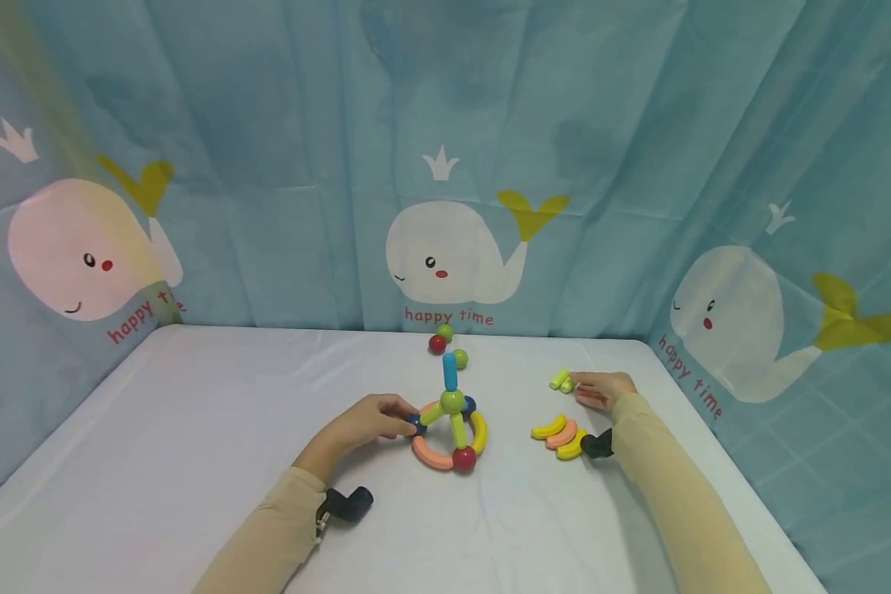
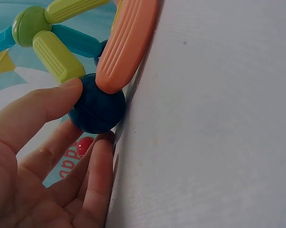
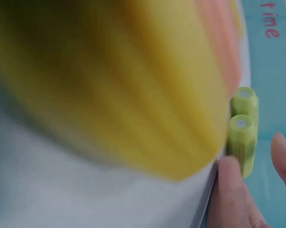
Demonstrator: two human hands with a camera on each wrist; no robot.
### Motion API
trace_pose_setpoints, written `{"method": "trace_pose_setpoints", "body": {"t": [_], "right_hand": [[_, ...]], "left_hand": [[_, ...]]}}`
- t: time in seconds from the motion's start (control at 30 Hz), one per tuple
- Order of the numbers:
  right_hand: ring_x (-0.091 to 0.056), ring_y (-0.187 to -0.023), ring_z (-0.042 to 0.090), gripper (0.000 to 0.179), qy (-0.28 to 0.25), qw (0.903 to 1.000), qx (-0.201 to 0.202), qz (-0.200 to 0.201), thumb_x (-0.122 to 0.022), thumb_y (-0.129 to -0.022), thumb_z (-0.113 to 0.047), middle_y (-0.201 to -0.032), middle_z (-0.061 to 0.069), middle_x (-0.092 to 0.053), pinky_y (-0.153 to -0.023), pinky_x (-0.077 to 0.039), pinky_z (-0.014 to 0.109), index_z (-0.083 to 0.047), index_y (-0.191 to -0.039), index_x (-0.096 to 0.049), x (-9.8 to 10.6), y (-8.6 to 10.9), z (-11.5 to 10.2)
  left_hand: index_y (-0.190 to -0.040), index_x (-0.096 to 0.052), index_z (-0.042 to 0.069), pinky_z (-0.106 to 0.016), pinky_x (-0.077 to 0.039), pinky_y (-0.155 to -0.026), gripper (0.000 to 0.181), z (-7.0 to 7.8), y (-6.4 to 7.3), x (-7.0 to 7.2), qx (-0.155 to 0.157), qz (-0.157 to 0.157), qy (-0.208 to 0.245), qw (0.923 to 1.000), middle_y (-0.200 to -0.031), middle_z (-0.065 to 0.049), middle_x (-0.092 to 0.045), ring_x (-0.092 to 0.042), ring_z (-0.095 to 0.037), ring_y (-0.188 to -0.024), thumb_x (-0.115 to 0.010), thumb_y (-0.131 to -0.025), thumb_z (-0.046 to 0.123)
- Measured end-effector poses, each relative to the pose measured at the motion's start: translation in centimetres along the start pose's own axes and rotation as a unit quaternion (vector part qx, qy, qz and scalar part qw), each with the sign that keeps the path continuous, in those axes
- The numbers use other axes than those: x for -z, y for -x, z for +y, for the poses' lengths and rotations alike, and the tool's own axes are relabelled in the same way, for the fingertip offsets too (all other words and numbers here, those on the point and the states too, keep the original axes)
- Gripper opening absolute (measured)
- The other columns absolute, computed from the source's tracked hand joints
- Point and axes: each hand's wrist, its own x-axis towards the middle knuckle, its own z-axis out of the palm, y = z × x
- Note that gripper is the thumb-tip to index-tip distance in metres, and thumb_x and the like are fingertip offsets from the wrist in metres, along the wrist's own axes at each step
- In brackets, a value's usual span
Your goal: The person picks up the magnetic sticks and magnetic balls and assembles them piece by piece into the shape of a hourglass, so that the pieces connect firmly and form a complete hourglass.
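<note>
A toy frame of magnetic sticks and balls stands at the table's middle. Its base ring has curved orange (image 1: 432, 454) and yellow (image 1: 479, 432) sticks, a red ball (image 1: 464, 459) and dark blue balls. Lime sticks rise to a green ball (image 1: 452, 402) topped by an upright blue stick (image 1: 450, 373). My left hand (image 1: 371, 419) pinches the ring's left dark blue ball (image 2: 98, 104) between thumb and fingers. At the right, my right hand (image 1: 601, 388) reaches beside short lime sticks (image 3: 243, 137), its fingers apart; whether a fingertip touches them I cannot tell.
Curved yellow (image 1: 549, 427) and orange (image 1: 562, 434) sticks lie side by side just in front of my right hand. Behind the frame are a loose red ball (image 1: 437, 344) and green balls (image 1: 459, 359). A whale-printed curtain (image 1: 304, 206) borders the white table (image 1: 193, 437).
</note>
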Motion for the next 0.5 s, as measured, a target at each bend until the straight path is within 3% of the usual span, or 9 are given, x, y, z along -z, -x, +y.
{"method": "trace_pose_setpoints", "body": {"t": [0.3,0.5], "right_hand": [[-0.068,-0.058,0.009,0.063,0.025,0.9996,0.004,-0.011,-0.078,-0.085,-0.012,-0.07,0.002,-0.064,-0.069,-0.061,0.024,0.007,-0.138,-0.049,-0.8,-1.0,-0.1],[-0.067,-0.052,0.009,0.058,0.062,0.9978,0.003,0.023,-0.075,-0.086,-0.011,-0.063,0.001,-0.064,-0.063,-0.059,0.023,0.008,-0.134,-0.049,-1.0,-1.0,-0.3]], "left_hand": [[-0.111,-0.071,0.011,-0.036,-0.056,-0.09,0.026,-0.3,0.1,0.1,0.001,0.002,-0.005,1.0,-0.111,-0.003,-0.071,-0.062,-0.014,-0.098,-0.074,-0.087,0.021],[-0.11,-0.071,0.01,-0.034,-0.055,-0.087,0.027,-0.3,-0.1,0.1,-0.006,-0.003,0.007,1.0,-0.11,-0.003,-0.07,-0.062,-0.014,-0.096,-0.075,-0.086,0.021]]}}
